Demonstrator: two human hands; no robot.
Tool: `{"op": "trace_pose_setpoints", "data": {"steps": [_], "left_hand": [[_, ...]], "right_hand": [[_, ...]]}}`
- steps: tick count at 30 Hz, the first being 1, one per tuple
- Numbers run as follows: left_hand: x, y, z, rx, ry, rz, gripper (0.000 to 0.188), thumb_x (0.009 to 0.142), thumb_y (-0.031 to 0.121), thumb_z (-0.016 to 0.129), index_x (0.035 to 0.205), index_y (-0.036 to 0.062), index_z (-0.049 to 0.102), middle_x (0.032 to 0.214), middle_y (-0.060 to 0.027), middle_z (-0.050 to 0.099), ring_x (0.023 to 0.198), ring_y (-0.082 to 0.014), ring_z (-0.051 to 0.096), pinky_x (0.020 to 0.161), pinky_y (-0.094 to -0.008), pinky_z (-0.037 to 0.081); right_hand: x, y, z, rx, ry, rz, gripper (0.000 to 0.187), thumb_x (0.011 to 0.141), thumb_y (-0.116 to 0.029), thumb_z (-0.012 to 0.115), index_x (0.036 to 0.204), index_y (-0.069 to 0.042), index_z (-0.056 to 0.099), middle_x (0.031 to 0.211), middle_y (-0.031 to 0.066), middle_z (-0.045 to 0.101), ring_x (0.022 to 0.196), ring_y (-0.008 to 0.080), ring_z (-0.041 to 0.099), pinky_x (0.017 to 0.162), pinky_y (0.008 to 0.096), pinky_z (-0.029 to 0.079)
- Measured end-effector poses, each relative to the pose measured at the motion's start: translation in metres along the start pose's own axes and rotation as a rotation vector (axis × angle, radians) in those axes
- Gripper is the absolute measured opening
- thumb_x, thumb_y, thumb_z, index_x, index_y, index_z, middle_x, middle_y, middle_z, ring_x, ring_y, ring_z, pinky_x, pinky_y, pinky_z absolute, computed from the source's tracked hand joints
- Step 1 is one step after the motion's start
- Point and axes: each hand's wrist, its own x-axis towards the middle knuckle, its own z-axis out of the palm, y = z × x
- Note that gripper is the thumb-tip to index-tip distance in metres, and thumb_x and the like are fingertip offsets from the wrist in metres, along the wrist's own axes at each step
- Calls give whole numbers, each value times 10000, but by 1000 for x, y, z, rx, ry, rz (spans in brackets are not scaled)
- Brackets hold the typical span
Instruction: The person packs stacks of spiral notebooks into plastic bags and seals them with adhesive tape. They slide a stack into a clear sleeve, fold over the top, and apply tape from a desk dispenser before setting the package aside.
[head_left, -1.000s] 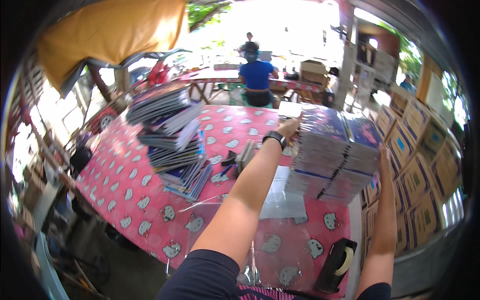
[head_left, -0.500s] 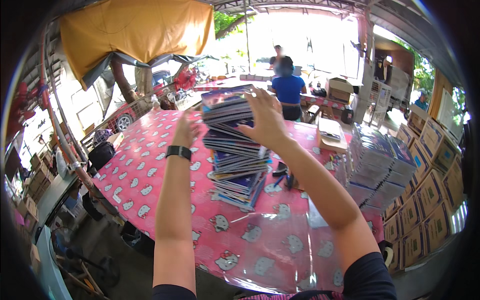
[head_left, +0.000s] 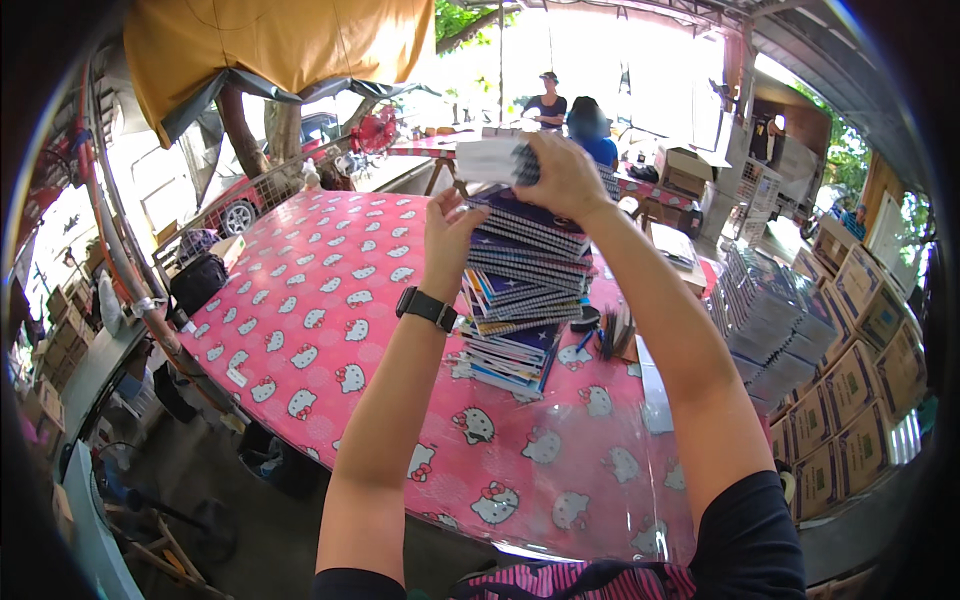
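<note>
A tall, uneven stack of spiral notebooks (head_left: 525,290) stands on the pink table, its dark blue covers and wire bindings showing. Above its top, my right hand (head_left: 565,175) is closed on a bundle of notebooks (head_left: 487,160), whose white page edges face me. My left hand (head_left: 450,228), with a dark watch on the wrist, is at the stack's upper left side. Its fingers are apart and its thumb reaches the notebook edges; nothing is held in it.
The table (head_left: 330,290) has a patterned plastic cover. Pens (head_left: 615,335) lie right of the stack. More plastic-wrapped notebooks (head_left: 765,320) stand at the right edge, with cardboard boxes (head_left: 850,400) beyond. Two people (head_left: 548,103) are at a farther table. A red fan (head_left: 375,130) stands behind.
My right hand has gone from the stack's right side to above it and now grips a bundle lifted off the top. My left hand has come in against the stack. The view has shifted.
</note>
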Motion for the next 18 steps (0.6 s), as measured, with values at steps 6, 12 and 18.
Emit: {"op": "trace_pose_setpoints", "data": {"steps": [6,12,18], "left_hand": [[6,51,58,200,-125,557,1324,515,399,889,1414,-66,35,1430,-273,194,1338,-343,252,1087,-427,279],[-119,73,93,153,-855,-96,720,594,166,834,1180,-65,484,1112,-159,591,1028,-200,569,896,-332,465],[-265,-72,110,10,-875,-427,840,567,59,859,1271,1,406,1150,-90,561,1044,-175,539,925,-324,438]], "right_hand": [[-26,-2,-135,408,303,292,491,659,-297,818,988,-17,584,876,47,657,769,98,593,718,254,489],[-201,-15,-252,1183,164,857,468,671,-202,778,1048,-4,583,940,57,633,855,150,598,769,290,477],[-374,-43,-241,1010,47,1095,810,561,-187,870,1239,-51,448,1087,41,565,1015,146,536,868,305,444]]}}
